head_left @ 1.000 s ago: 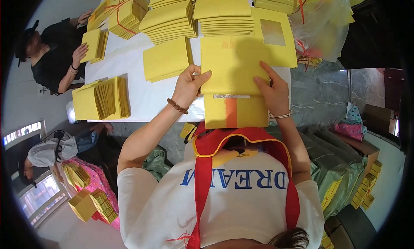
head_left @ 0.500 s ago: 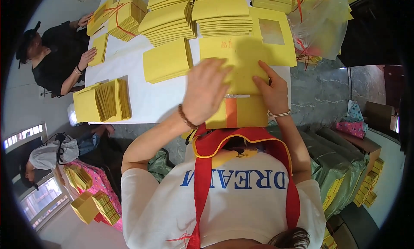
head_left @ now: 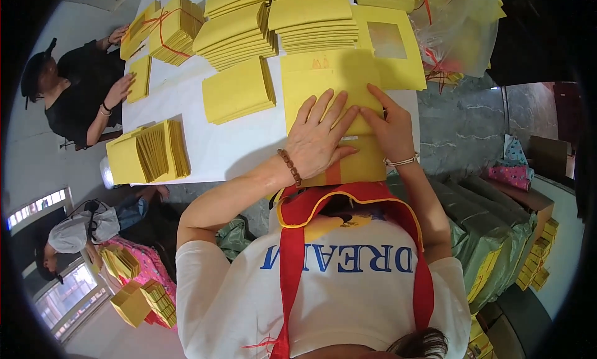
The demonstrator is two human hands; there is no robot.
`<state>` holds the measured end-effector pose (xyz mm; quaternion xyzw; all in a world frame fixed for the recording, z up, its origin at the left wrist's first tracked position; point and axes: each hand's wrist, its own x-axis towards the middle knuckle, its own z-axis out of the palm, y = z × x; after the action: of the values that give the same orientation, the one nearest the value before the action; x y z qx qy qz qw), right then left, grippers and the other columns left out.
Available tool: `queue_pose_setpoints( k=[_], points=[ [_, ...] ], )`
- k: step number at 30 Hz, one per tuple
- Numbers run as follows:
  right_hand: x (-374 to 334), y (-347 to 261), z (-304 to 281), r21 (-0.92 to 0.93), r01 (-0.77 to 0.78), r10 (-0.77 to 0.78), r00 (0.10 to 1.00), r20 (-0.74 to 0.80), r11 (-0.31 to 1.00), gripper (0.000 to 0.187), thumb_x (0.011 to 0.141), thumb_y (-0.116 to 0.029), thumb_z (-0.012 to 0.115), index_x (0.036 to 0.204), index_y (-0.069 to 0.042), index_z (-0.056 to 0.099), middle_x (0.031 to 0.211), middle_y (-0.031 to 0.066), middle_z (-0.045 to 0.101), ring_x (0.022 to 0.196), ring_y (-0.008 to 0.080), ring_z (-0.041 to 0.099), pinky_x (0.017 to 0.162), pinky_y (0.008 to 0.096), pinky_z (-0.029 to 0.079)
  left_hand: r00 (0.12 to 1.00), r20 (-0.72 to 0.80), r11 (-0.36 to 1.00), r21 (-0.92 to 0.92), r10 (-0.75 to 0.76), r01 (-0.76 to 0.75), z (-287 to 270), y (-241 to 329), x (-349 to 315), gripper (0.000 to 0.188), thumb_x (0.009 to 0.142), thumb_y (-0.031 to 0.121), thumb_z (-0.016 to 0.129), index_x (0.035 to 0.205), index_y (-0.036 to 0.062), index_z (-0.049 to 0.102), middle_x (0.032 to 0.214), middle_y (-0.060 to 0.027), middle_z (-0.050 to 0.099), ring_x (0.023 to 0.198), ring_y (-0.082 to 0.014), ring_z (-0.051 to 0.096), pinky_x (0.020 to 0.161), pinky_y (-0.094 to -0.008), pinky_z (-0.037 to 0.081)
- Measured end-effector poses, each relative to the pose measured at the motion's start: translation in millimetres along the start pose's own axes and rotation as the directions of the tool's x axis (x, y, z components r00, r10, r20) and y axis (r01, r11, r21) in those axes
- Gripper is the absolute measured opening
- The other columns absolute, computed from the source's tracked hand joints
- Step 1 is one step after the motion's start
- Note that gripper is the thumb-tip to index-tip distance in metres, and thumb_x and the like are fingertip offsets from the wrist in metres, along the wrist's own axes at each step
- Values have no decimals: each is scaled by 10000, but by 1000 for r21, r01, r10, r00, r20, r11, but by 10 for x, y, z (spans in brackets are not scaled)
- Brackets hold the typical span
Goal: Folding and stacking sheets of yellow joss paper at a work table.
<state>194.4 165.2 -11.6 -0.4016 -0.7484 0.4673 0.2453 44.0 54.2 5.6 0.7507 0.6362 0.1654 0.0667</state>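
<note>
A large yellow paper envelope or bag lies in front of me at the table's near edge, its lower part folded over, with an orange stripe and a narrow pale strip partly under my left hand. My left hand presses flat on it near the fold, fingers spread. My right hand rests at its right side, thumb and forefinger apart on the paper, the other fingers curled. Just left sits a small pile of folded yellow paper pieces. Behind the envelope stand neat stacks of the same yellow paper.
A yellow sheet with a pale rectangle and a clear plastic bag lie at the far right. A red-tied bundle and fanned yellow pieces are on the left. A co-worker handles yellow paper there. Covered stacks stand right.
My left hand has come down, from a blur over the envelope to lying flat near its fold. My right hand has stayed nearly in place. The view has shifted slightly.
</note>
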Motion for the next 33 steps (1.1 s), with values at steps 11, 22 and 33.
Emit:
queue_pose_setpoints(
  k=[11,22,33],
  points=[
    [-315,-187,-98,-619,334,-364,928,83,711,503,792,-273,646,1253,-110,528,1335,113,452,1211,274,452,979,480,319,1000,25,999,46,12,-13,49,-6,-11,712,794,490,576,1331,54,407,1400,-173,332,1305,-343,268,1063,-475,208],
    [-487,-98,-116,-518,524,-301,838,455,676,591,840,-484,518,1349,-194,436,1491,137,215,1386,321,169,1043,614,114,982,33,531,-838,-188,130,40,-214,-34,620,878,268,499,1382,-8,266,1406,-229,283,1318,-345,248,1074,-425,202],
    [-514,-43,-6,-601,504,-320,862,393,620,500,863,-416,515,1328,-241,466,1487,135,227,1378,333,184,1004,663,127,999,40,999,29,29,-30,-2,-143,-92,632,888,390,511,1387,56,312,1451,-171,251,1348,-348,204,1078,-480,192]
  ],
)
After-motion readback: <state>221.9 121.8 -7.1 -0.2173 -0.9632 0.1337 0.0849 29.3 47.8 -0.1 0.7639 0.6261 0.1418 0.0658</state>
